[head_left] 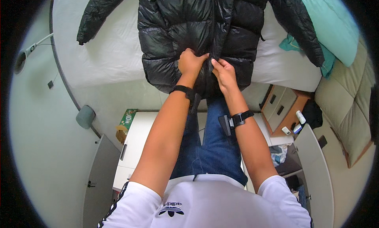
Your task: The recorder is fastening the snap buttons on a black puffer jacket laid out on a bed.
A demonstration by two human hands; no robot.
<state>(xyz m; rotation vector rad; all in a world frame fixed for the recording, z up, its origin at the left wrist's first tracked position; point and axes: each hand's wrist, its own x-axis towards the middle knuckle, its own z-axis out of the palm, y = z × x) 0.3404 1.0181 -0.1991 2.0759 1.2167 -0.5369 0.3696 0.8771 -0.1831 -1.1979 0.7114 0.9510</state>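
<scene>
A shiny black puffer jacket [177,19] lies spread on the white bed, its sleeves out to both sides and its lower hem hanging over the near edge. Both my hands meet at the front opening, low on the jacket. My left hand [191,63] is closed on the left front edge, thumb pointing to the right. Just beside it, my right hand [224,72] pinches the front edge between thumb and fingers. Whether the zipper's ends sit between my fingertips is too small to make out. A black strap with a small device circles each of my wrists.
The white bed sheet [106,58] stretches under the jacket. At the right are a turquoise pillow [331,23], a beige padded headboard [347,98] and a wooden nightstand [280,107]. Behind me stand a white cabinet [138,137] and an open cabinet door [316,165]. A pedestal fan [23,58] is at far left.
</scene>
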